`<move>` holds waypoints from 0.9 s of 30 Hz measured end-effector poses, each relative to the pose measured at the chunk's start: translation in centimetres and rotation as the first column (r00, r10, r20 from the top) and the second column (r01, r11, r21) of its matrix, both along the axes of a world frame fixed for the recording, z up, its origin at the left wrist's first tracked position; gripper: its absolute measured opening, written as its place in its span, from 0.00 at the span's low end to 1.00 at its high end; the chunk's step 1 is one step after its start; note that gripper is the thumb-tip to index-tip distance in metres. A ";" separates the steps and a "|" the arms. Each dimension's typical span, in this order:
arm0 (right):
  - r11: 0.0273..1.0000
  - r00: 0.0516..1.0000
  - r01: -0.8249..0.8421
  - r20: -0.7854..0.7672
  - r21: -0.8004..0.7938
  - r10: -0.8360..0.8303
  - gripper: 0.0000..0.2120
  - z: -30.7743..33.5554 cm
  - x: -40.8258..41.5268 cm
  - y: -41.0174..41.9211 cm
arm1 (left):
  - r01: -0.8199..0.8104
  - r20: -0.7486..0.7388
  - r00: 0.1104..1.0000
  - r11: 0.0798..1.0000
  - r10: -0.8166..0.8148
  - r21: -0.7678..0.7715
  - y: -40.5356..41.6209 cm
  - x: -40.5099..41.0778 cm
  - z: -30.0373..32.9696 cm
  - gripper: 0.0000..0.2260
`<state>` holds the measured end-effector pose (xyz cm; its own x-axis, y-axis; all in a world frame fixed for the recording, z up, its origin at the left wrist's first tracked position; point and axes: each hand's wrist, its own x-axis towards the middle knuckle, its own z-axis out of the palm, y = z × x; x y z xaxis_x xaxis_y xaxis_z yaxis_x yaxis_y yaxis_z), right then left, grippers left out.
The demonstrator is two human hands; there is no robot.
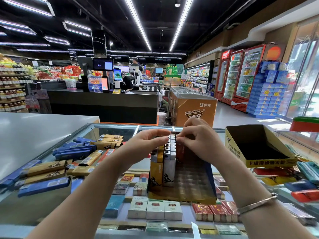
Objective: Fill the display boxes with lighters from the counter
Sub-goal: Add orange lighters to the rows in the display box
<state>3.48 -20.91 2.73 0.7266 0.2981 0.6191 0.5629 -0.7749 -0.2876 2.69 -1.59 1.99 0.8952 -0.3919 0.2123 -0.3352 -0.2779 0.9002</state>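
Both hands are up over the display box [195, 185] that sits at the middle of the glass tabletop [110, 128]. The left hand [146, 144] comes in from about 7 o'clock, its fingers curled over the tops of the row of lighters [170, 149] standing upright in the box, fingertips touching their metal caps. The right hand [198, 137] reaches in from 5 o'clock, fingers bent and pinching at the far end of the same row; a bracelet [257, 203] circles that wrist. Whether either hand has a single lighter free of the row I cannot tell.

The box holds two filled rows on its left side, a yellow one and a white one; the rest of its tray shows bare sockets.

Out at 9 o'clock from the box, loose lighters [74, 152], blue and gold, lie flat in a scattered heap on the tabletop. At 2 o'clock a second display box [269, 163], yellow card with a dark inside, stands tilted, and more loose lighters [303, 183] in red, yellow, blue and teal lie at 4 o'clock beneath it. Cigarette packs [155, 209] show under the glass at 6 o'clock. Past the tabletop, at 12 o'clock, stands an orange chest freezer [193, 107].
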 end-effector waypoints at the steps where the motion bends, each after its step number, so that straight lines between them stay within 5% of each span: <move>1: 0.998 1.000 -0.018 -0.016 0.065 0.019 0.04 0.0 0.1 -0.1 | -0.052 0.019 0.998 0.998 0.052 -0.032 0.2 0.2 -0.1 0.08; 4: 0.986 0.999 0.031 0.017 0.161 -0.034 0.02 -0.3 0.4 -0.1 | -0.276 0.084 0.955 0.957 0.284 -0.094 1.1 1.2 -0.5 0.08; 7: 0.972 0.995 0.102 -0.006 0.213 -0.103 0.02 -0.6 0.9 -0.4 | -0.500 0.284 0.844 0.859 0.455 0.112 2.1 2.6 -2.1 0.12; 14: 0.944 0.987 0.047 -0.161 0.327 0.007 0.07 -1.1 1.1 -0.5 | -0.579 0.349 0.805 0.505 0.480 0.641 3.1 6.3 -5.8 0.19; 19: 0.952 0.988 0.042 -0.157 0.304 0.007 0.06 -1.0 1.2 -0.5 | -0.645 0.476 0.749 0.344 0.461 0.682 2.9 6.9 -6.2 0.18; 27: 0.959 0.988 0.058 -0.154 0.279 -0.014 0.04 -0.9 0.9 -0.3 | -0.651 0.515 0.751 0.333 0.413 0.682 2.5 7.1 -6.5 0.23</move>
